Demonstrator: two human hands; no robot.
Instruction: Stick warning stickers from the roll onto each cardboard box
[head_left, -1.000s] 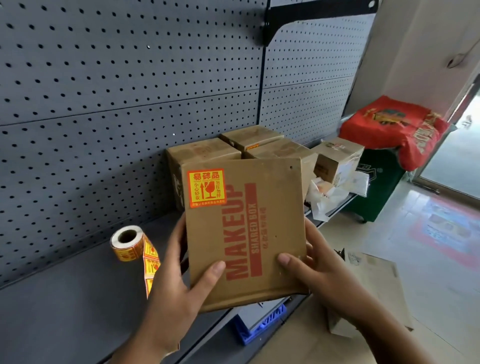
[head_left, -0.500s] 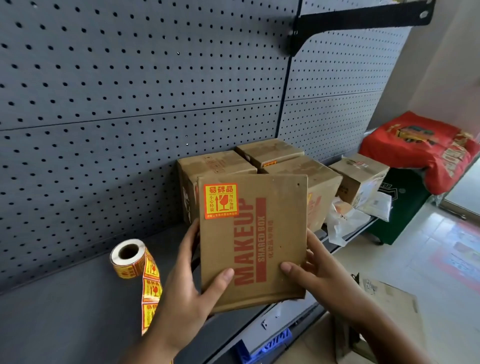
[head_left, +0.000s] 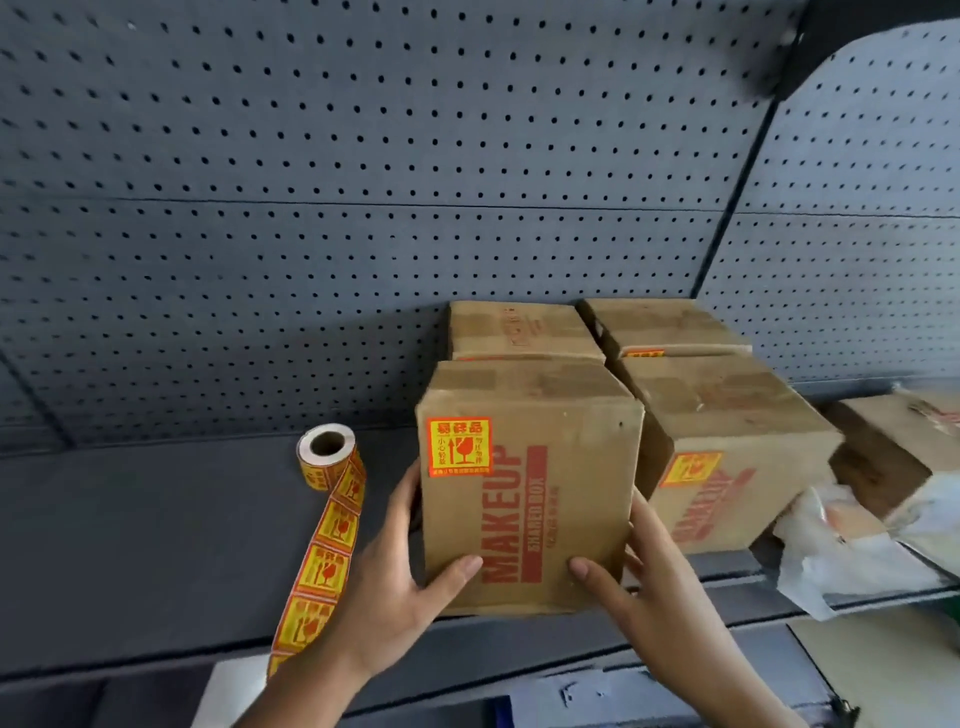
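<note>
Nearest, the left hand (head_left: 384, 587) and right hand (head_left: 641, 587) clasp the MAKEUP box (head_left: 524, 499) from either side. Each thumb lies on its front face near the bottom, and the fingers (head_left: 410, 493) curl round the side walls. The box stands upright at the front edge of the shelf (head_left: 130, 545). Its base seems to touch the shelf, though I cannot tell whether its weight is down.

Being stiff corrugated card, it should keep its shape under a firm squeeze, and it looks light enough for two hands. The fragile mark suggests breakable contents, so the sensible hold is on opposite walls, low down.

A warning sticker (head_left: 458, 447) sits in the box's upper left corner. Left of the box, near it, lies the roll (head_left: 327, 449), its strip (head_left: 332, 545) trailing over the shelf's edge. Just right of the box stands a stickered neighbour box (head_left: 727, 452). Behind the box are the rear boxes (head_left: 519, 327), then the pegboard (head_left: 363, 182).
</note>
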